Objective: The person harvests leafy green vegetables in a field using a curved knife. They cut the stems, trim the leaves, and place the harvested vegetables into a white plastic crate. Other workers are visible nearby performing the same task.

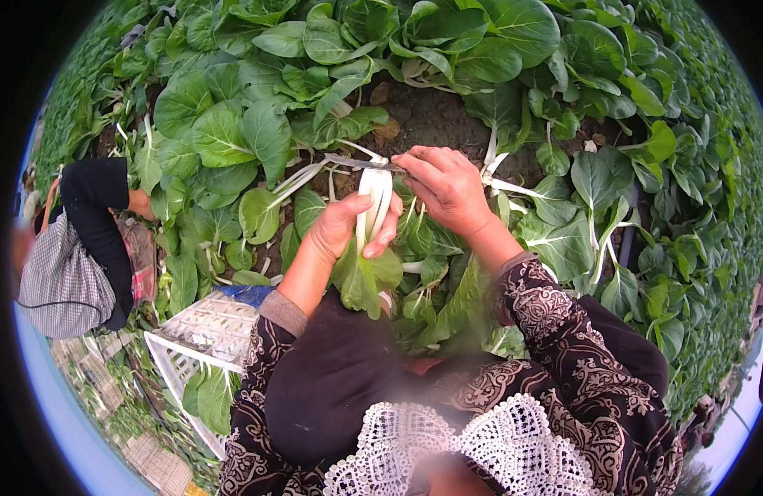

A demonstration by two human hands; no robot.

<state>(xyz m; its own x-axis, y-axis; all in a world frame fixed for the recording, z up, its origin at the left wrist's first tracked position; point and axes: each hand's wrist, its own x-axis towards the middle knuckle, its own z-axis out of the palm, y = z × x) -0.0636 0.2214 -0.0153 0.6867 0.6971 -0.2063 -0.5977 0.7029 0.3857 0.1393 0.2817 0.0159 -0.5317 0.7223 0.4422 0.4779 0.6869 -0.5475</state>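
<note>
My left hand (341, 226) grips a head of bok choy (375, 195) by its white stalks, with the root end up and the green leaves hanging down over my knee. In my right hand (446, 186) is a knife; its thin metal blade (360, 162) points left and lies across the root end of the bok choy. The knife's handle is mostly hidden by my fingers. Beyond my hands lies a patch of bare dark soil (440, 118), with bok choy plants and loose leaves around it.
A white plastic crate (202, 356) with leaves in it stands at my left. Another person (78, 248) crouches farther left among the plants. Dense rows of bok choy (698, 155) reach away ahead and to the right. More crates (158, 462) lie at the lower left.
</note>
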